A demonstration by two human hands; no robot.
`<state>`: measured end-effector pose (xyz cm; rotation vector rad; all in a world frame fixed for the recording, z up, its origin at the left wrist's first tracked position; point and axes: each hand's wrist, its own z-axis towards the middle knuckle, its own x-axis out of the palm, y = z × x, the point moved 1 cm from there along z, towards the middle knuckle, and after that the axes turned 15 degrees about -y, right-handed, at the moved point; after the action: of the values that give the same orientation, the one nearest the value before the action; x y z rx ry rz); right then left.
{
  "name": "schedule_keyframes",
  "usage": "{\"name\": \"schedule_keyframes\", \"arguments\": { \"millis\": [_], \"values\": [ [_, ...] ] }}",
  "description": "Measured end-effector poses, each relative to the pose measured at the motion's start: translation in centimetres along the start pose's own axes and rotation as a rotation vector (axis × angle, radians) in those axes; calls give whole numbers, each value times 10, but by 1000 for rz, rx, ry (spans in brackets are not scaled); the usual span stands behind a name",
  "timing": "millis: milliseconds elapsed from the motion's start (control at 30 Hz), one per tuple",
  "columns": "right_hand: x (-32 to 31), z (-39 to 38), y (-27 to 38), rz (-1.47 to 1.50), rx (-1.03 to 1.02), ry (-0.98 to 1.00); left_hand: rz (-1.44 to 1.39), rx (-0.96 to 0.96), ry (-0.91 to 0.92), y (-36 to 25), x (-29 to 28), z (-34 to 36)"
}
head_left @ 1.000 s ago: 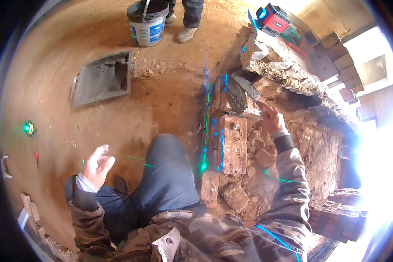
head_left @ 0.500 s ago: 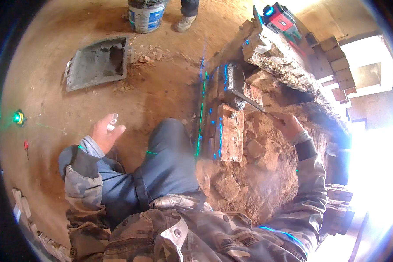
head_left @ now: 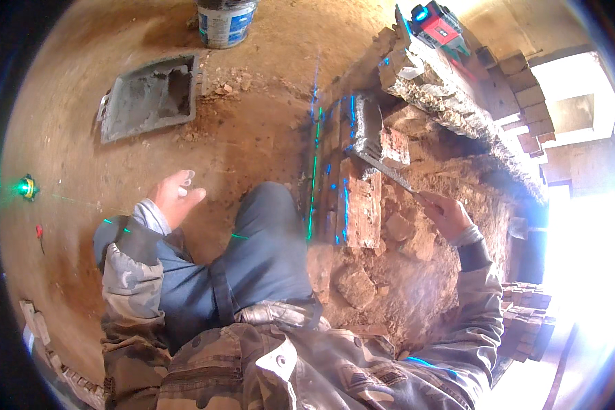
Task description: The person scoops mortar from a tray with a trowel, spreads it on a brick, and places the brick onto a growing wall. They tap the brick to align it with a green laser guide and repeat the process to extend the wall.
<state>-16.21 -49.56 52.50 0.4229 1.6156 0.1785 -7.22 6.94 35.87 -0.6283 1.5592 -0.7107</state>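
My right hand (head_left: 445,215) grips a trowel (head_left: 389,173), its narrow grey blade reaching left to the wet mortar (head_left: 369,126) on the low brick wall. The blade's tip touches the near end of that mortar. Just nearer to me lies a reddish brick (head_left: 363,222) in the same row, marked by blue laser light. My left hand (head_left: 173,197) hovers over my left thigh, fingers loosely bent and apart, nothing held. White wrapping covers some of its fingertips.
A grey mortar tub (head_left: 149,96) lies on the dirt floor at the far left, near a white-and-blue bucket (head_left: 227,26). A red laser level (head_left: 436,26) stands on the broken wall (head_left: 451,102). Rubble (head_left: 355,287) fills the space right of the bricks. A small green-lit device (head_left: 27,187) sits far left.
The trowel has shifted slightly toward me along the mortar's edge. My left hand has moved a little right. The other person's foot beside the bucket has left the view.
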Motion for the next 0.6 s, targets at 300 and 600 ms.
{"name": "schedule_keyframes", "arguments": {
  "millis": [300, 600],
  "values": [
    [12, 3, 0, 45, -33, -36, -161, 133, 62, -47, 9, 31],
    [-10, 2, 57, -138, -116, -33, 291, 268, 231, -37, 80, 86]
  ]
}}
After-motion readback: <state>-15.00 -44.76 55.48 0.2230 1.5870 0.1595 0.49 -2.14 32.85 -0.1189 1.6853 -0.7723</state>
